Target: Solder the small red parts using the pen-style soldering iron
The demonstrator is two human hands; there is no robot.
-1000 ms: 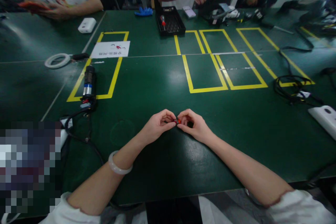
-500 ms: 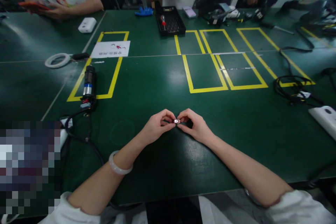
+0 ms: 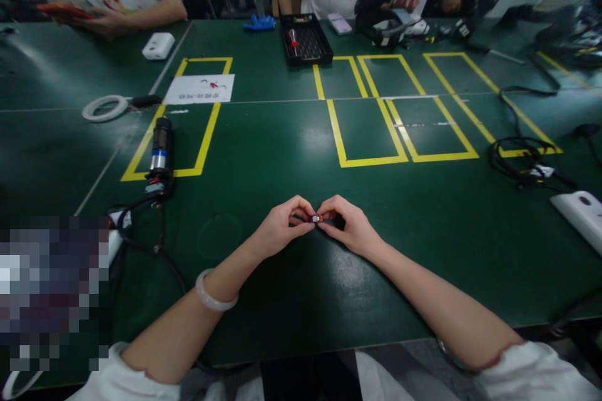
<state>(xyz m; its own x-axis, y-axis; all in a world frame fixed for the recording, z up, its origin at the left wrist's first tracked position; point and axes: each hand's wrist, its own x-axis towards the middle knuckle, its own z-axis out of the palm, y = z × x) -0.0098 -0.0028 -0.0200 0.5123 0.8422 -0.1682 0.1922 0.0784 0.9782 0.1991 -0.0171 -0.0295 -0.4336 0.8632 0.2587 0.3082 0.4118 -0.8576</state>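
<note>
Between my fingertips is a small part with a silvery-white piece and a red-orange piece (image 3: pixel 316 218); its exact kind is too small to make out. My left hand (image 3: pixel 285 223) pinches its left end with thumb and forefinger, the other fingers curled in. My right hand (image 3: pixel 348 223) grips the red-orange end in the same way. Both hands meet just above the green table (image 3: pixel 291 307), close to its near edge. Fingertips cover the ends of the small part. A pale bangle (image 3: pixel 214 291) circles my left wrist.
Ahead stands a black tray (image 3: pixel 308 41) with a red screwdriver (image 3: pixel 293 39). At left are a black-and-silver cylinder (image 3: pixel 160 147) on a cable, a white paper (image 3: pixel 200 89) and a white ring (image 3: pixel 104 109). Coiled black cable (image 3: pixel 517 160) lies right. People sit across the table.
My hands keep their place and grip, and the small part looks slightly turned, its glare reduced. Across the table, the person in the middle has lowered a raised hand.
</note>
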